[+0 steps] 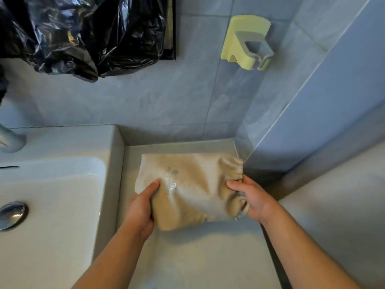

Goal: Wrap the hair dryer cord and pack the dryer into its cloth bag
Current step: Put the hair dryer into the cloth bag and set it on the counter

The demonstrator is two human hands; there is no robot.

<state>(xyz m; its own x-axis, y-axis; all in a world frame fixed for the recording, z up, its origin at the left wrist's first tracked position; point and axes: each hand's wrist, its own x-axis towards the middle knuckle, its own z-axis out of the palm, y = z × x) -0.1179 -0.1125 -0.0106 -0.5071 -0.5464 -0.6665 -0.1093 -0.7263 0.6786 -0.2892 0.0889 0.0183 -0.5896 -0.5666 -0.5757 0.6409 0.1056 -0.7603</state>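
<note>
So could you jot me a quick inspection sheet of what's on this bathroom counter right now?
Surface: grey counter beside a white sink.
Job's things: beige cloth bag, bulging, mouth gathered at its right end; dryer itself not visible.
Clutter: nothing seen.
Hands: left hand grips the bag's left end; right hand holds the gathered mouth.
Cables: nothing seen.
Surroundings: tiled wall, yellow wall holder, black plastic bag hanging upper left.

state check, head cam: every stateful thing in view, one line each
cloth bag: bulging, mouth gathered at its right end, lying on the counter
left hand: gripping the bag's left end
right hand: gripping the gathered mouth
wall holder: empty
sink drain plug: cannot tell whether raised
</note>
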